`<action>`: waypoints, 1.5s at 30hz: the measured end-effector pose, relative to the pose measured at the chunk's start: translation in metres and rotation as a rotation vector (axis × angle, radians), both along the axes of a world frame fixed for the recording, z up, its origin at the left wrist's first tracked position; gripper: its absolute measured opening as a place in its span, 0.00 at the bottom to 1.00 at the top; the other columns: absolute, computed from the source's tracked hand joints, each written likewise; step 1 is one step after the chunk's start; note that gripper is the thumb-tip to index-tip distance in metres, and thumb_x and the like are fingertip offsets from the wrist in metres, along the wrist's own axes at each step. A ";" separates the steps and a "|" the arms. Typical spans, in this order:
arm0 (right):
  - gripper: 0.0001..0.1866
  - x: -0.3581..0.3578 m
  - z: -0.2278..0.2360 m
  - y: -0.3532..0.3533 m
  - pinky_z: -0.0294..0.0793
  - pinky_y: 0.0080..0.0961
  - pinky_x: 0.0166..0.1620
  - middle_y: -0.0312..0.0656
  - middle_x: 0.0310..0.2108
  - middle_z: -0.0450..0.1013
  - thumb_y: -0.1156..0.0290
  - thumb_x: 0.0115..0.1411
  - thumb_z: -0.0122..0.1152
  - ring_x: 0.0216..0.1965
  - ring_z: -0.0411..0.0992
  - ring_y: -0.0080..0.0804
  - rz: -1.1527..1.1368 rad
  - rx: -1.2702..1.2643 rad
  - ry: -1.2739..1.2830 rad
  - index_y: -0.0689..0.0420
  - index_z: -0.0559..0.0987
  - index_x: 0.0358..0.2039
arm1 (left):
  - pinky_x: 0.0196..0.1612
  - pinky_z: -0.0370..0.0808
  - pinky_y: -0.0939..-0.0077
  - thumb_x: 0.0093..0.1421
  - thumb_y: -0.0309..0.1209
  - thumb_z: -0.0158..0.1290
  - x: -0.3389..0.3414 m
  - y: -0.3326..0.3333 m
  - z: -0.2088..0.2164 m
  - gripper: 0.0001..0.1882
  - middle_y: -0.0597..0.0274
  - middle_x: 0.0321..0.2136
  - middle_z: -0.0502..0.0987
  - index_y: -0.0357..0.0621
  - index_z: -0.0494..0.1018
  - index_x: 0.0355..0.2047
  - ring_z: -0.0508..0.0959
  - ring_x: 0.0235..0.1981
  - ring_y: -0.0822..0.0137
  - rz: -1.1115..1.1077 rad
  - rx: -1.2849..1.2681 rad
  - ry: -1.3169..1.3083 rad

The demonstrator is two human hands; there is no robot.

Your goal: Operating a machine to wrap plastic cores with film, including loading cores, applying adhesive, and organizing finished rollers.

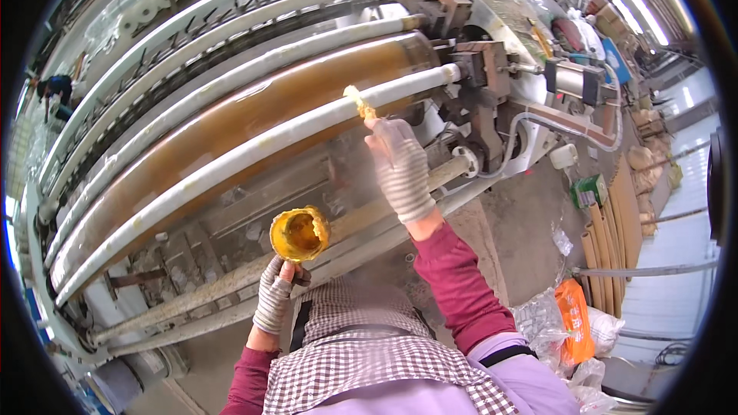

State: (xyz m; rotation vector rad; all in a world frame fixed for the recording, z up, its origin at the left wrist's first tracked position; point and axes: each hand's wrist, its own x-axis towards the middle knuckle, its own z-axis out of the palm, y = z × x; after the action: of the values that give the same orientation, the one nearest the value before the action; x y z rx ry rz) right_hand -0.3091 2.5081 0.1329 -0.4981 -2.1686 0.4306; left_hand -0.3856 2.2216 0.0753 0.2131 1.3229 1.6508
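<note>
My left hand [280, 280], in a striped knit glove with bare fingertips, is closed around the lower side of a yellow-crusted cup [278, 244]. Its mouth faces up and shows yellow-brown paste inside. Ahead and to the right, my right hand [397, 160], gloved the same way, is closed on a short brush-like stick [361, 104] caked in yellow paste. The stick's tip overlaps the long white roller [284, 127] near its right end; whether they touch, I cannot tell. Behind that roller lies a wide, glossy brown roller [254, 107].
More white rollers [254, 59] run across the machine. Metal brackets [488, 69] and a cylinder [573, 81] with a hose stand at its right end. Cardboard tubes [596, 253] and an orange bag [573, 319] sit to the right. Another person [55, 92] is at far left.
</note>
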 end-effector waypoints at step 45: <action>0.12 0.163 0.184 0.609 0.67 0.23 0.23 0.35 0.21 0.72 0.62 0.60 0.58 0.19 0.67 0.20 -0.135 -0.508 0.067 0.56 0.78 0.38 | 0.22 0.72 0.74 0.62 0.44 0.52 0.017 0.840 0.103 0.13 0.70 0.20 0.73 0.49 0.73 0.30 0.72 0.18 0.71 -0.274 0.188 0.270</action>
State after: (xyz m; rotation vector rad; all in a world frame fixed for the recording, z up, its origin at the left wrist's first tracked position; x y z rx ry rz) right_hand -0.1457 3.1170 0.3167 -0.8870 -1.9390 0.9162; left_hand -0.3684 3.0616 0.1783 0.7199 1.2675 1.5470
